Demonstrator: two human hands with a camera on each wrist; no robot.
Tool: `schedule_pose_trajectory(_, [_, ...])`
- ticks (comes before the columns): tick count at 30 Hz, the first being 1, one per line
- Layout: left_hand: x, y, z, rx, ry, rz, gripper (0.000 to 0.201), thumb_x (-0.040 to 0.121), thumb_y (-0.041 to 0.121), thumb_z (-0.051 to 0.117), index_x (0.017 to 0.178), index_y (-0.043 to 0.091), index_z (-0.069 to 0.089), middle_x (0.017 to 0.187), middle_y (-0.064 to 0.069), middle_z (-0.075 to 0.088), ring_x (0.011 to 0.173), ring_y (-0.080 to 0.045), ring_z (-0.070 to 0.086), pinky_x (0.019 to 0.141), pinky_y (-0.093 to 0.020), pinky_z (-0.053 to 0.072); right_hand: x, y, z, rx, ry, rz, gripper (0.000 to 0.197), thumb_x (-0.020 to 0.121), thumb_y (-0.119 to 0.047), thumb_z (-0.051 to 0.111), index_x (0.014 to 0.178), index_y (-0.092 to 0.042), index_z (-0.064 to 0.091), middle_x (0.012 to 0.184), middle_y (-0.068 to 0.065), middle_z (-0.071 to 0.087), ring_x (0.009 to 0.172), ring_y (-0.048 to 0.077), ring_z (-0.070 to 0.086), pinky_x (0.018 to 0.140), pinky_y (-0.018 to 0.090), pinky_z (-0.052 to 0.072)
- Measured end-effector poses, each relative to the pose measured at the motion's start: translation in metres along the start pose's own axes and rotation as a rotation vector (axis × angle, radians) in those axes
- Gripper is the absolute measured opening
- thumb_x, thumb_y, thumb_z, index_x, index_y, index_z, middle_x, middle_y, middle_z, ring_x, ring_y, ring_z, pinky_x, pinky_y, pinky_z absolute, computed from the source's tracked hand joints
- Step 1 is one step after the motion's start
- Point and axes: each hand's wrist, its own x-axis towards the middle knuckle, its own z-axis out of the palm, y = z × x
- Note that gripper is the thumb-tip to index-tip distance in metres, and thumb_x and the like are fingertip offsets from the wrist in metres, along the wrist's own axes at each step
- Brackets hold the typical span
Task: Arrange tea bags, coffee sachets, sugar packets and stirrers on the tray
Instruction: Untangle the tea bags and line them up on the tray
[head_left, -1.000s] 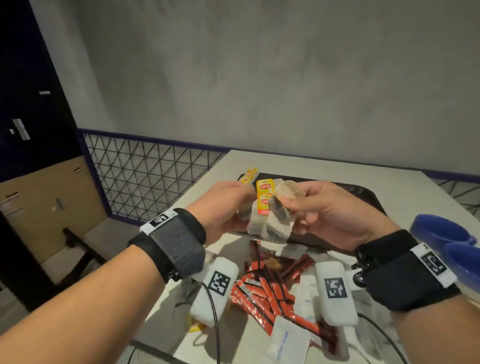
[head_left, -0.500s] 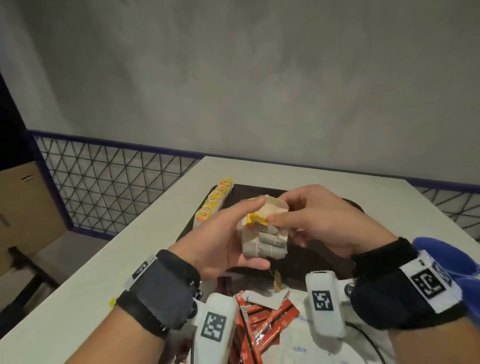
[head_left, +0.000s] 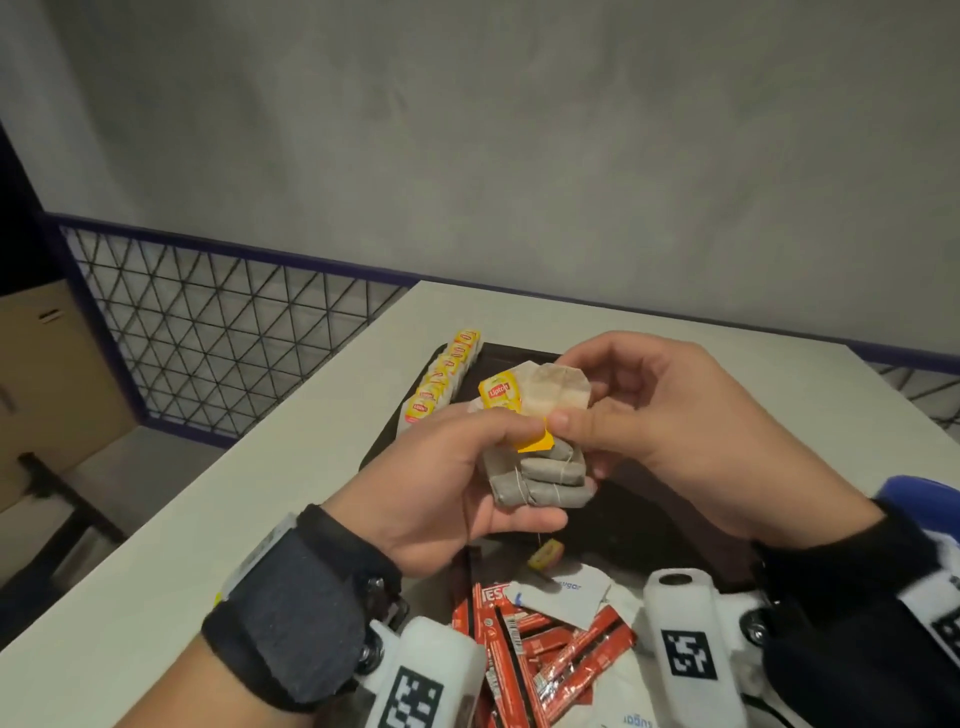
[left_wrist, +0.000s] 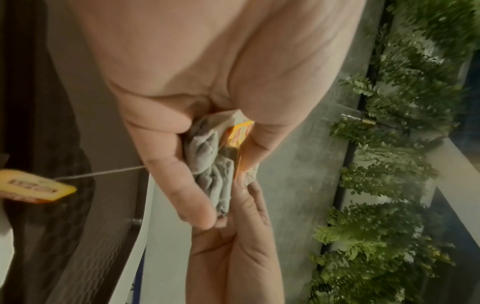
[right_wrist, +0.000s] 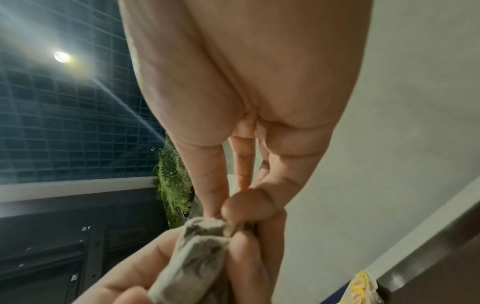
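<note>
Left hand (head_left: 447, 488) grips a bundle of tea bags (head_left: 540, 478), fingers curled under, thumb on top; right hand (head_left: 670, 431) pinches the bundle's top bag w/ thumb & forefinger. Bundle is held above the tray (head_left: 639, 514), not touching it. Row of tea bags (head_left: 441, 379) lies along tray's left edge. Coffee sachets (head_left: 545, 649) & sugar packets (head_left: 566, 592) are piled at table's (head_left: 156, 561) near edge.

Soft thin paper tea bags (head_left: 540, 480) w/ shiny yellow card tags (head_left: 500, 396). Shiny red plastic sachets (head_left: 566, 654). Dark matt tray (head_left: 639, 514). Smooth pale matt surface (head_left: 171, 561).
</note>
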Motion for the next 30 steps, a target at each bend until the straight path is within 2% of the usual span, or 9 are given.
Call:
schedule_pose_trajectory(2, [0.001,-0.001,-0.001,0.052,0.059,0.037,0.032,0.094,0.018,0.061,0.122,0.004,0.068,0.102,-0.017,0.072,0.094,-0.036,0.070,0.053,-0.027,0.058,0.000,-0.003,-0.001,-0.069,0.067,-0.051,0.024,0.081,-0.014,0.082,0.103,-0.015,0.071,0.084,0.014,0.067,0.063,0.025,0.058,0.051,0.031,0.053])
schedule_pose_trajectory(5, [0.000,-0.001,0.000,0.106,0.085,0.073,0.022,0.091,0.019,0.067,0.110,0.009,0.070,0.085,-0.007,0.074,0.068,-0.018,0.071,0.047,-0.022,0.052,-0.001,-0.007,-0.002,-0.149,0.122,-0.118,0.011,0.083,-0.025,0.081,0.090,-0.018,0.075,0.078,0.012,0.067,0.061,0.018,0.056,0.051,0.031,0.048])
schedule_pose_trajectory(8, [-0.001,-0.003,-0.001,0.161,0.104,0.095,0.035,0.084,0.022,0.073,0.115,0.007,0.070,0.096,-0.016,0.075,0.072,-0.018,0.070,0.046,-0.020,0.051,-0.003,-0.010,-0.002,-0.183,0.108,-0.120,0.009,0.086,-0.020,0.078,0.081,-0.014,0.075,0.068,0.012,0.067,0.054,0.011,0.053,0.047,0.026,0.045])
schedule_pose_trajectory(10, [-0.001,-0.003,0.000,0.182,0.113,0.100,0.042,0.082,0.026,0.075,0.120,0.007,0.070,0.110,-0.022,0.074,0.082,-0.023,0.070,0.046,-0.020,0.051,-0.004,-0.011,-0.002,-0.195,0.102,-0.093,0.010,0.087,-0.020,0.077,0.082,-0.012,0.076,0.069,0.014,0.068,0.053,0.010,0.053,0.047,0.024,0.045])
schedule_pose_trajectory(15, [-0.001,-0.001,0.000,0.136,0.113,0.103,0.018,0.082,0.023,0.073,0.098,0.014,0.074,0.081,-0.005,0.073,0.060,-0.013,0.068,0.045,-0.021,0.050,0.000,-0.011,-0.009,-0.051,0.144,-0.016,0.012,0.089,-0.013,0.074,0.083,-0.003,0.072,0.073,0.015,0.068,0.060,0.019,0.058,0.049,0.031,0.044])
schedule_pose_trajectory(20, [-0.002,0.001,0.000,0.084,0.134,0.093,0.024,0.081,0.023,0.072,0.102,0.012,0.073,0.087,-0.012,0.075,0.061,-0.019,0.071,0.043,-0.021,0.050,0.001,-0.012,-0.012,0.025,0.173,0.015,0.011,0.090,-0.005,0.070,0.085,0.005,0.069,0.075,0.020,0.067,0.058,0.021,0.059,0.047,0.031,0.045])
schedule_pose_trajectory(24, [-0.001,0.001,0.000,0.057,0.160,0.079,0.028,0.080,0.021,0.076,0.106,0.010,0.073,0.088,-0.014,0.072,0.059,-0.018,0.068,0.043,-0.022,0.049,0.002,-0.010,-0.009,0.076,0.189,-0.001,0.004,0.090,0.003,0.068,0.093,0.003,0.066,0.074,0.023,0.062,0.055,0.021,0.058,0.045,0.027,0.047])
schedule_pose_trajectory(27, [-0.001,0.001,-0.001,0.015,0.159,0.068,0.040,0.077,0.019,0.077,0.115,0.008,0.072,0.090,-0.015,0.072,0.060,-0.019,0.068,0.043,-0.022,0.050,0.001,-0.009,-0.009,0.139,0.168,-0.018,0.018,0.094,0.005,0.062,0.109,-0.003,0.064,0.075,0.020,0.062,0.056,0.021,0.059,0.048,0.029,0.049])
schedule_pose_trajectory(30, [-0.001,0.001,-0.002,-0.012,0.165,0.073,0.036,0.078,0.011,0.079,0.113,0.008,0.072,0.091,-0.013,0.074,0.061,-0.018,0.071,0.044,-0.021,0.051,0.001,-0.011,-0.010,0.167,0.165,-0.040,0.021,0.096,0.005,0.058,0.108,-0.006,0.071,0.080,0.021,0.065,0.059,0.021,0.060,0.050,0.029,0.049])
